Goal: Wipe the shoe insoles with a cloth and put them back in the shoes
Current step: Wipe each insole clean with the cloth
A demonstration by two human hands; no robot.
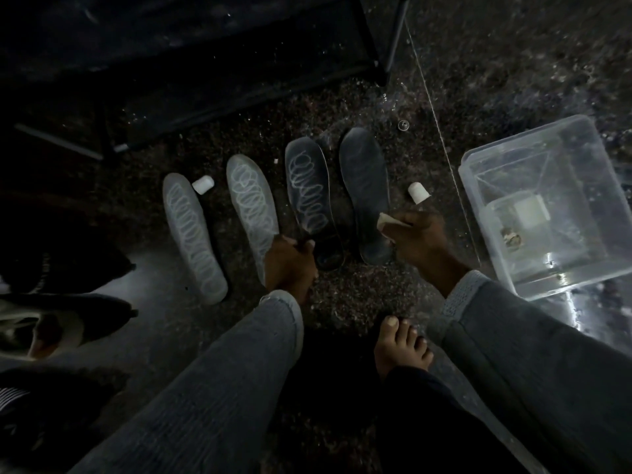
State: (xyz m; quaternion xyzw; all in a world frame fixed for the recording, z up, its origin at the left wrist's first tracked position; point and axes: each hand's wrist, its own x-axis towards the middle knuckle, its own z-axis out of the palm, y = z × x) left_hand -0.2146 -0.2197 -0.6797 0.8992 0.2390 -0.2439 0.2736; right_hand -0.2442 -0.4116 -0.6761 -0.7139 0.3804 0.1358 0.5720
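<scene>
While four insoles lie side by side on floor, my left hand (290, 260) pins heel of third insole (309, 193) so it cannot slide. My right hand (415, 239), fingers curled tight round cloth (384, 222), rests on dark fourth insole (366, 189), ready to rub. Shoe (51, 323) waits at far left. Clear tub (478, 165) stands within reach at right.
</scene>
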